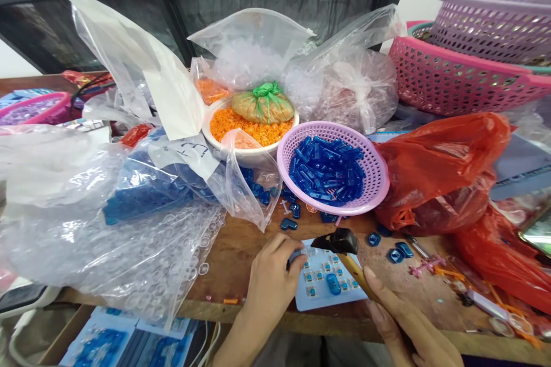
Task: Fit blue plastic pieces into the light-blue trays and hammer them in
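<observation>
Bent fingers of my left hand (275,269) pinch a small blue-grey piece (295,257) at the upper left corner of a light blue plate (301,299); the fingers partly hide it. My right hand (398,315) grips a hammer (353,270) by its yellowish wooden handle. Its black head hovers over or rests at the plate's top edge; which one I cannot tell. Several small clear switches with blue centres sit on the plate, along with one translucent blue cap (333,284).
Behind the plate stands a lilac basket (287,183) of long blue pieces, beside a white bowl (253,153) of orange parts. A red plastic bag (447,166) lies right, clear bags (107,258) left. Loose blue caps (396,255) lie nearby. Stacked baskets (456,77) stand back right.
</observation>
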`<state>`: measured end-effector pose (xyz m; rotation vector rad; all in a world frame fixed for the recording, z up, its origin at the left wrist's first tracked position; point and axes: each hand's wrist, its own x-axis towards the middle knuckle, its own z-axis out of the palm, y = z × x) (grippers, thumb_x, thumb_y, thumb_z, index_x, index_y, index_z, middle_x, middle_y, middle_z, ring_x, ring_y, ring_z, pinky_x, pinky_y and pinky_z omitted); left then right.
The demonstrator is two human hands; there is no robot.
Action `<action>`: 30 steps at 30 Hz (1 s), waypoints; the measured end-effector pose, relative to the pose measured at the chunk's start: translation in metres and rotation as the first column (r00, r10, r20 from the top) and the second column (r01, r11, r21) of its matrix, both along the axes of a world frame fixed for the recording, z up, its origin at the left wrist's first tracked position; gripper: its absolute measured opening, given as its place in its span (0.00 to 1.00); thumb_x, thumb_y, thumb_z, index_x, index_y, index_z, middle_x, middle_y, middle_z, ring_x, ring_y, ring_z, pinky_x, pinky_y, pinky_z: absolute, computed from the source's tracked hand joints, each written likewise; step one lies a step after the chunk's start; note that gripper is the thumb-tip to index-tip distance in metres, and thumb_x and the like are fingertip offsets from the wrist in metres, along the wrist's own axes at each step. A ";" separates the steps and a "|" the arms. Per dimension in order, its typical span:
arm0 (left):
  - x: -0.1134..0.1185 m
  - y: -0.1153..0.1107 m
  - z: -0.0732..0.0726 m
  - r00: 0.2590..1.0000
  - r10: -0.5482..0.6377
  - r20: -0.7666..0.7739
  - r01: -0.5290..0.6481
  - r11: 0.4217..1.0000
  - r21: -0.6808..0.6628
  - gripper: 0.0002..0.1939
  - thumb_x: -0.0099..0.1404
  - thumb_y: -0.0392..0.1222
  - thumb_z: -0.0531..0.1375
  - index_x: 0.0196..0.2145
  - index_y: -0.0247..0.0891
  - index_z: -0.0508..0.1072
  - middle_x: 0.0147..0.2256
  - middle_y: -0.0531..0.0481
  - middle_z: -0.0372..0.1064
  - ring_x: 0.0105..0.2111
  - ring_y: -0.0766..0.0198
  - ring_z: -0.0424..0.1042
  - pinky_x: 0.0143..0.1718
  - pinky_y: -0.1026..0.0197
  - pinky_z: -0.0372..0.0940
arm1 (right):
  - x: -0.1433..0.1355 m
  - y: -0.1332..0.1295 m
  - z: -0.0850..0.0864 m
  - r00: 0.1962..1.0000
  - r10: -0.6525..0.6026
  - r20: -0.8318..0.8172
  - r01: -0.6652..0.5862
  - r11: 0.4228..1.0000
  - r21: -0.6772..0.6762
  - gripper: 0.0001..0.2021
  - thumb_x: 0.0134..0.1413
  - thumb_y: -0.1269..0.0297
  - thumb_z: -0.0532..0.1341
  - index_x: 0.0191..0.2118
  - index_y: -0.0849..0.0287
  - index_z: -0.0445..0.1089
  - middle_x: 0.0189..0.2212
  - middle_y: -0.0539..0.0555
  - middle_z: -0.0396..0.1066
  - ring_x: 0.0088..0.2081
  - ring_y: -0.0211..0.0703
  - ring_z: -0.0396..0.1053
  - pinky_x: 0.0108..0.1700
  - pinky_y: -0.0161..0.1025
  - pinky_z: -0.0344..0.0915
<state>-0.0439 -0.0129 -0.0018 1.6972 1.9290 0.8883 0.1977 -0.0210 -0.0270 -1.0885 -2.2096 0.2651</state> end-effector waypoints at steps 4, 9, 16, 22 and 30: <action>0.000 -0.003 -0.004 0.994 0.023 0.108 -0.025 0.999 0.025 0.06 0.61 0.32 0.62 0.34 0.41 0.77 0.34 0.51 0.74 0.35 0.60 0.76 0.38 0.61 0.69 | -0.005 0.005 -0.001 0.992 0.114 0.045 -0.112 0.993 -0.038 0.31 0.66 0.71 0.53 0.71 0.49 0.46 0.45 0.54 0.78 0.41 0.43 0.79 0.46 0.38 0.76; -0.001 -0.008 -0.009 0.985 0.013 0.170 -0.019 0.999 0.031 0.10 0.63 0.31 0.59 0.37 0.41 0.79 0.37 0.50 0.75 0.38 0.60 0.77 0.41 0.61 0.69 | -0.003 0.004 0.003 0.990 0.128 0.054 -0.126 0.991 -0.037 0.32 0.66 0.72 0.53 0.71 0.45 0.46 0.41 0.52 0.78 0.38 0.39 0.78 0.40 0.32 0.75; 0.004 -0.007 -0.009 0.994 -0.011 0.106 0.010 1.000 0.016 0.10 0.64 0.32 0.58 0.38 0.41 0.78 0.36 0.50 0.74 0.37 0.60 0.76 0.40 0.61 0.69 | 0.000 0.001 0.005 0.988 0.128 0.085 -0.128 0.992 0.000 0.32 0.67 0.71 0.52 0.72 0.49 0.42 0.43 0.53 0.78 0.38 0.40 0.79 0.40 0.30 0.75; -0.036 -0.050 -0.012 0.939 0.243 -0.242 -0.163 0.938 0.306 0.10 0.71 0.41 0.54 0.45 0.43 0.74 0.41 0.46 0.75 0.41 0.55 0.74 0.45 0.54 0.68 | 0.004 0.009 -0.009 0.983 0.109 0.149 -0.123 0.988 0.092 0.31 0.68 0.66 0.53 0.72 0.50 0.45 0.45 0.53 0.79 0.41 0.46 0.79 0.42 0.38 0.77; -0.107 -0.090 -0.017 0.750 0.314 -0.582 -0.177 0.943 0.281 0.14 0.71 0.38 0.48 0.39 0.41 0.74 0.35 0.46 0.75 0.33 0.52 0.71 0.37 0.51 0.66 | -0.001 0.007 -0.010 0.997 0.028 0.065 -0.030 0.999 0.027 0.26 0.68 0.66 0.54 0.68 0.47 0.54 0.50 0.51 0.77 0.47 0.45 0.77 0.40 0.32 0.76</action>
